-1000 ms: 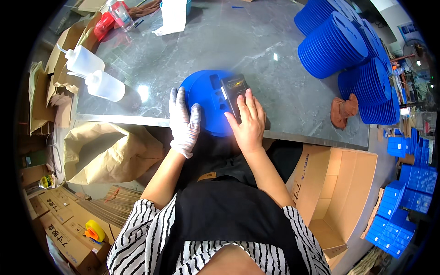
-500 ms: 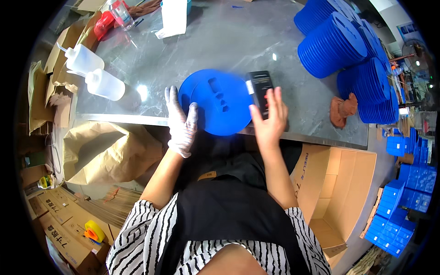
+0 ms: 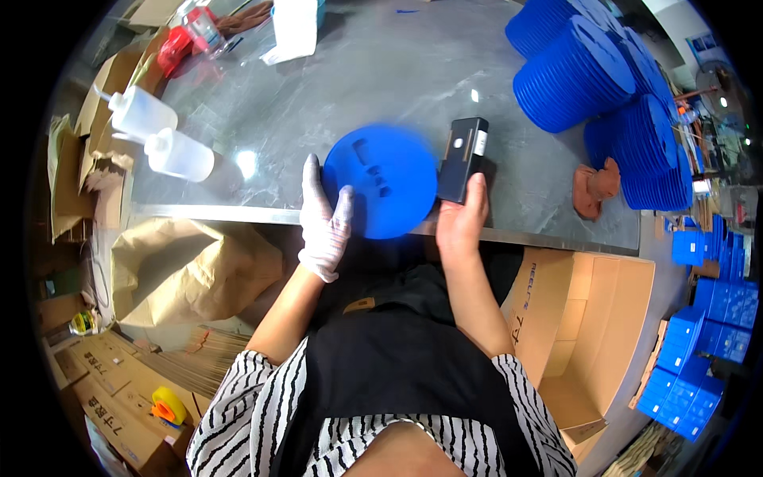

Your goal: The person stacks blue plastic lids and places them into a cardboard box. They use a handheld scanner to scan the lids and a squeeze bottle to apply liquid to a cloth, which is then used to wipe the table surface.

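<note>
Two squeeze bottles point(image 3: 187, 157), one black handheld device point(image 3: 461, 163)

white glare on grey tabletop point(image 3: 381, 79)

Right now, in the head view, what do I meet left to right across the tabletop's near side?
Nearer whitish squeeze bottle → gloved left hand → blue disc → black box-shaped device → crumpled brown item → lowest blue disc stack.

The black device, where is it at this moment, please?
In the head view, the black device is right of centre, held in the bare right hand, just to the right of the blue disc.
</note>
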Demonstrator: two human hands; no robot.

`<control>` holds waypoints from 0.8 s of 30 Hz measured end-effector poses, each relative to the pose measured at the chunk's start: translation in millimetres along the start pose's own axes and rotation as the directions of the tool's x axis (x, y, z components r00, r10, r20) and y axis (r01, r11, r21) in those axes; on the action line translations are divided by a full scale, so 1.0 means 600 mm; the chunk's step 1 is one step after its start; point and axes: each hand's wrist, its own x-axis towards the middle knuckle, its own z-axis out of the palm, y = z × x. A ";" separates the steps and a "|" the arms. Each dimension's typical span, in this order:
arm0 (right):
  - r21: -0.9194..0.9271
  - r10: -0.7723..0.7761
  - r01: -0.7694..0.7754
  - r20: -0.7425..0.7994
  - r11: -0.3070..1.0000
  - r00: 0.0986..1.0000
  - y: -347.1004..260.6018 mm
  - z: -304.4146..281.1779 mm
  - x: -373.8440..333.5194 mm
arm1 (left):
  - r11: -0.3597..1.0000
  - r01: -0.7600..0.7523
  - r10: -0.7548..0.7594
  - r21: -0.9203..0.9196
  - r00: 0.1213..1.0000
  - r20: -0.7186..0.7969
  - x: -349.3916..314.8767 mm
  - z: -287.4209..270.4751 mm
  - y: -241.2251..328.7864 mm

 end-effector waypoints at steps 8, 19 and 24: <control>-0.340 -0.508 0.562 0.241 0.754 0.827 -0.171 0.046 0.093 | 0.990 0.006 -0.017 -0.143 0.997 -0.078 0.010 -0.012 -0.017; -0.909 -0.604 0.266 0.413 -0.321 0.681 -0.465 0.083 0.453 | 0.951 -0.235 0.263 0.202 0.957 -0.122 0.020 0.010 -0.067; -0.923 -0.534 0.190 0.351 -0.334 0.769 -0.447 0.111 0.439 | 0.977 -0.168 0.188 0.134 0.971 -0.151 0.015 -0.001 -0.070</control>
